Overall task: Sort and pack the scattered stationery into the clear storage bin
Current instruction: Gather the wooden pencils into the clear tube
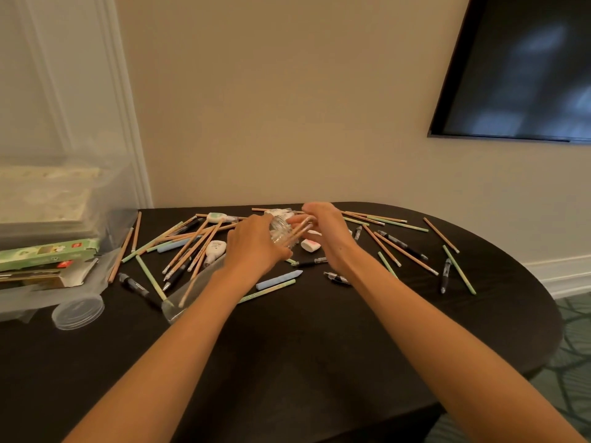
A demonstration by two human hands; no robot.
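Dark table [319,362], both forearms reaching out over it. Round clear lid [78,310] lies near left, close to the bin. Blue stick [278,279] lies flat between the forearms.

Left hand [256,247] is wrapped around a small clear jar [281,235], tipped with its mouth toward the right hand [329,238]. Right hand pinches a couple of pencils [302,227], their long axis slanting down-left, tips at or just inside the jar mouth; blur hides how deep. Next move looks like sliding them in along that slant.

White eraser [311,245] sits just beside the jar. Loose pencils [403,251] and black pens [445,274] lie scattered on both sides, most still unsorted.

Clear storage bin [48,199] stands at the far left table edge, well apart from the jar, left hand nearer to it.
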